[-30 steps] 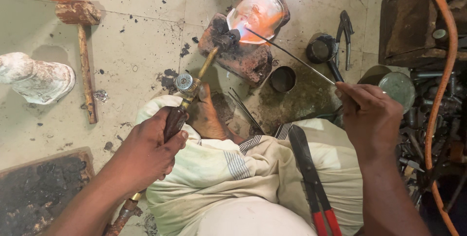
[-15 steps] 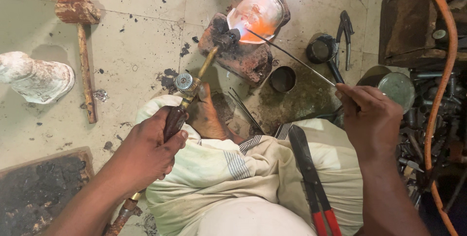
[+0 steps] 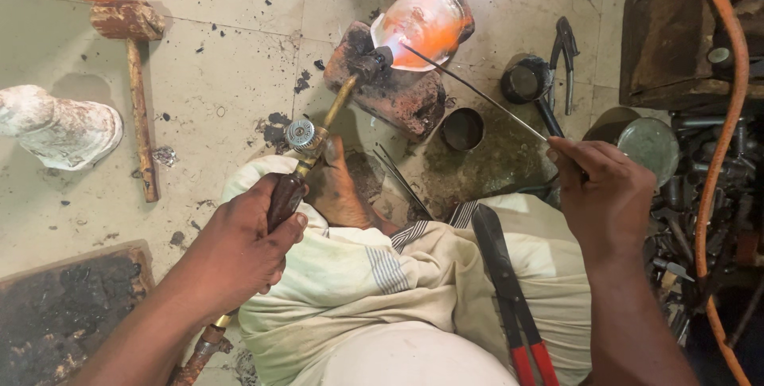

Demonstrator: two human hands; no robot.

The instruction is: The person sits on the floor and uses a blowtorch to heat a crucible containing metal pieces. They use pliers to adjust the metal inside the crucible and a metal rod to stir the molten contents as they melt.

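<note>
On the tiled floor, between the raised knees, little open room is left: a brick block [image 3: 394, 87] sits straight ahead, a small dark cup [image 3: 462, 128] just right of it, a ladle-like pan [image 3: 525, 79] and pliers [image 3: 566, 56] further right. Along the right edge a pile of metal parts [image 3: 700, 195] and an orange hose [image 3: 720, 115] crowd the space. The left side is more open, with a wooden mallet [image 3: 135, 91] and a white lump [image 3: 60, 127] well apart from the work. A dark tray [image 3: 64, 314] is cut off at the lower left corner.

A torch [image 3: 318, 135] is gripped by the left hand [image 3: 239, 251], fingers closed around its dark handle; the brass tube runs up and right, its tip touching or just beside a glowing orange piece [image 3: 422, 24] on the brick block. A thin rod [image 3: 477, 91] is pinched in the closed fingers of the right hand [image 3: 609, 195], its far end reaching the glowing piece. The piece lies well ahead of both hands.

Red-handled cutters [image 3: 505, 290] rest on the cloth over the lap. A bare foot [image 3: 338, 187] is partly hidden behind the torch. The torch's lower end is cut off by the bottom edge. Whether the rod tip touches the piece cannot be told.
</note>
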